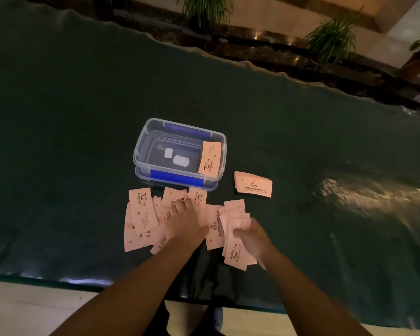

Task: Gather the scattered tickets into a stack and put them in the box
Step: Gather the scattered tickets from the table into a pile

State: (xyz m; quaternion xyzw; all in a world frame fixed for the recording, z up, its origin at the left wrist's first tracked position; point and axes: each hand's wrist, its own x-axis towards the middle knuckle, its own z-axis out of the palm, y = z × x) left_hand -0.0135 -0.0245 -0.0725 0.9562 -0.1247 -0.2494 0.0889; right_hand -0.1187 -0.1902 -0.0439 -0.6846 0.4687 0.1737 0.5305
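Right hand (252, 238) gripping tickets (237, 241), box (180, 177) holding stack (209, 159)

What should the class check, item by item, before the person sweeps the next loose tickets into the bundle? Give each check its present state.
1. Box open, lid off: ok.
2. Room left inside the box beside the ticket stack leaning at its right wall: ok.
3. Right hand has a grip on its fanned bundle: ok, though the edges are not squared.
4. Left hand resting on the loose tickets: ok.
5. All tickets gathered: not ok; many lie scattered, and a separate small pile sits right of the box.
6. Tickets hidden under the hands: cannot tell.
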